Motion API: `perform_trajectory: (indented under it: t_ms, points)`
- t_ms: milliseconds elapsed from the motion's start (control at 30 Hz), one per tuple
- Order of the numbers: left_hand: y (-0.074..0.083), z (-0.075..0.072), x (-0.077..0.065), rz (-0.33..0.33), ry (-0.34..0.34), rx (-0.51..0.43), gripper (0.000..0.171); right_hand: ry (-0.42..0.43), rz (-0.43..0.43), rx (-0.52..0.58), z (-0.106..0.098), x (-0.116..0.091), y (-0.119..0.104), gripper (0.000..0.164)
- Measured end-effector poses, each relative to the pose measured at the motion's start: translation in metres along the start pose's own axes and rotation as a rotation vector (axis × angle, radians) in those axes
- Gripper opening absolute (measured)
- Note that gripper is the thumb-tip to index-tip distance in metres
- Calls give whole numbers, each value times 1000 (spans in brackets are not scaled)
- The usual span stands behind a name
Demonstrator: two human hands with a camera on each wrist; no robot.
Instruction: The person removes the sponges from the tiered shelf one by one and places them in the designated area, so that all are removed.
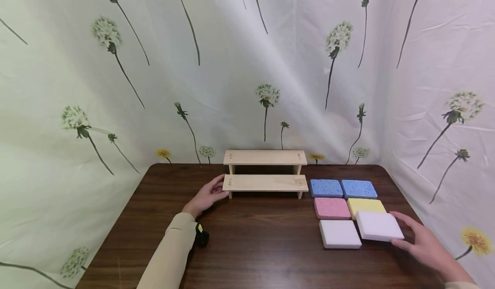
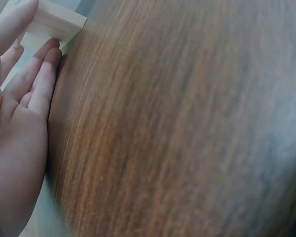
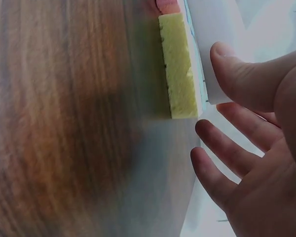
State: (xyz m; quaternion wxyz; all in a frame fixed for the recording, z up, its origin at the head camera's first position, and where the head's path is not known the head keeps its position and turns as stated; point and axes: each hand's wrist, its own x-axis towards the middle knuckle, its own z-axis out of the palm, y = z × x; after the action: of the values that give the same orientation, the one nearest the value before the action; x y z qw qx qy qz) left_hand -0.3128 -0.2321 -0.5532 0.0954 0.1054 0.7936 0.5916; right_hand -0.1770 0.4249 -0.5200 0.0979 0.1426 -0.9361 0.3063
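Note:
My right hand pinches a white block-shaped sponge by its right end, thumb on the near side. In the right wrist view the thumb presses the white block while the other fingers spread loosely below. The raised block overlaps the yellow sponge in the head view. My left hand is at the left end of a two-step wooden shelf, its extended fingers right at the lower step's end in the left wrist view.
A second white block lies left of the held one. Behind it are a pink sponge and two blue sponges, left and right. Everything stands on a dark wooden table, with a flower-printed curtain behind.

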Motion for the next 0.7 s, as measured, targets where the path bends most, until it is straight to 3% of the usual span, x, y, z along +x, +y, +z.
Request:
perform_trajectory:
  t_ms: [433, 700]
  points:
    - [-3, 0, 0, 3, 2, -8, 78, -79, 26, 25, 6, -14, 16, 77]
    - [-1, 0, 1, 15, -2, -2, 78, -142, 98, -93, 7, -12, 14, 79]
